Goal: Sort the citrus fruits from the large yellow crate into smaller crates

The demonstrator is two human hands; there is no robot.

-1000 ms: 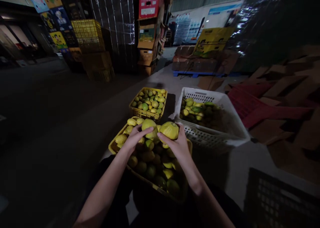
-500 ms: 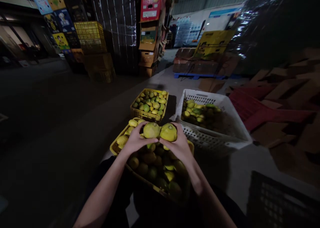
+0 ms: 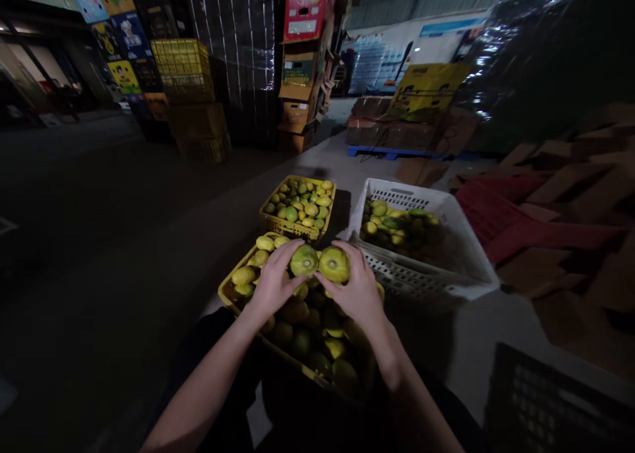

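Over the near yellow crate [image 3: 225, 297], each of my hands grips one yellow-green lemon. My left hand [image 3: 272, 284] is closed round the greener lemon [image 3: 303, 260], its stem end facing me. Beside it, my right hand [image 3: 358, 282] is closed round a yellower lemon [image 3: 334, 264], with one end turned toward me. The two lemons are side by side, nearly touching. Below my hands the crate holds many loose lemons [image 3: 243, 276], yellow at the far left and darker in the shadow close to me.
Beyond stands a second yellow crate [image 3: 268, 223] full of lemons. To the right is a white crate [image 3: 471, 258], partly filled with lemons. A red plastic object [image 3: 520, 221] and flattened cardboard [image 3: 570, 294] lie farther right. Stacked boxes [image 3: 297, 76] rise at the back.
Both lemons have been turned in my fingers, so their ends now face me more. My hands remain over the near crate. The view has shifted slightly.
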